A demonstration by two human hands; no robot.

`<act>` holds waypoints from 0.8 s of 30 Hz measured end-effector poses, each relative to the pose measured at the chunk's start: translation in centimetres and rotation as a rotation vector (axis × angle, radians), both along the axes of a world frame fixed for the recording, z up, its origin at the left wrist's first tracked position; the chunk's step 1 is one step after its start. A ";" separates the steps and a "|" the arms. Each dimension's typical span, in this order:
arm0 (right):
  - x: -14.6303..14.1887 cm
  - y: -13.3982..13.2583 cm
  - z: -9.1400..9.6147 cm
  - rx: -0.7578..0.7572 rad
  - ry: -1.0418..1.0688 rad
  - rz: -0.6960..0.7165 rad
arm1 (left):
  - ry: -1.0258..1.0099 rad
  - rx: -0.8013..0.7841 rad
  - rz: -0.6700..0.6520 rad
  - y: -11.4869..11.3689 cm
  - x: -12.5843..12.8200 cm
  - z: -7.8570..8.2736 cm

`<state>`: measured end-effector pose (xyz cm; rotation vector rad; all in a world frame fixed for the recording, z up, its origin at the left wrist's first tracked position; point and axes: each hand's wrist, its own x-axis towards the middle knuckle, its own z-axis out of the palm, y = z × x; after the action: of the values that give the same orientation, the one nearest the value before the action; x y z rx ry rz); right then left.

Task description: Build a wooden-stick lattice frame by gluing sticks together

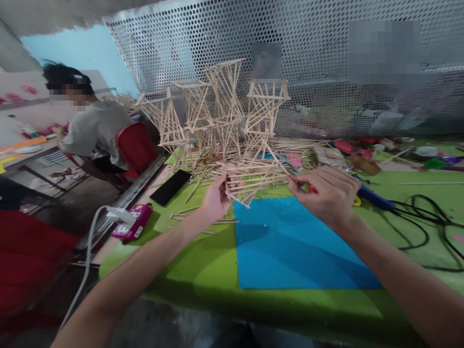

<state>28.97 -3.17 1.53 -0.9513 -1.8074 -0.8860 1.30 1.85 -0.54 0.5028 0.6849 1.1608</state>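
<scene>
My left hand (217,198) is closed round the left end of a small open frame of thin wooden sticks (250,186), raised above the table. At the frame's right end, my right hand (324,195) has thumb and fingertips pinched together on it; the exact contact is small and blurred. Below the hands lies a blue sheet (290,246). Behind them stand several tall lattice structures of the same sticks (226,96), with a pile of loose sticks (224,166) round their bases.
A black flat slab (171,187) and a purple power socket (136,222) with a white plug lie left. On the right is a blue-handled tool (375,197) with a black cord (416,232). Perforated metal (311,111) closes the back. A person (97,125) sits at left.
</scene>
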 end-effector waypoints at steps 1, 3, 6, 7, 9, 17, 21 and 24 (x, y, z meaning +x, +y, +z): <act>0.0 0.0 -0.1 -0.007 0.004 -0.006 | 0.003 -0.002 0.007 -0.1 0.0 0.1; 0.0 0.0 -0.2 -0.015 0.014 -0.020 | 0.014 -0.010 0.026 -0.3 0.1 0.3; 0.1 0.0 -0.3 -0.059 0.036 -0.065 | 0.032 -0.019 0.043 -0.5 0.2 0.6; 0.2 0.0 -0.4 -0.073 0.042 -0.079 | 0.041 -0.014 0.046 -0.5 0.2 0.6; 0.4 0.1 -0.5 -0.076 0.052 -0.092 | 0.069 0.017 0.040 -0.4 0.0 0.5; 2.3 2.1 -1.7 -0.142 0.218 -0.141 | 0.199 0.242 -0.063 -1.5 0.2 0.2; 3.0 2.7 -1.9 -0.220 0.157 -0.171 | 0.195 0.253 -0.092 -2.4 0.6 0.3; 3.1 3.1 -1.9 -0.225 0.099 -0.191 | 0.218 0.304 -0.060 -2.1 0.6 0.1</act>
<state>32.05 -0.08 -0.38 -1.3059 -1.7780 -0.7456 1.95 -0.24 -0.43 0.9105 0.6774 1.1695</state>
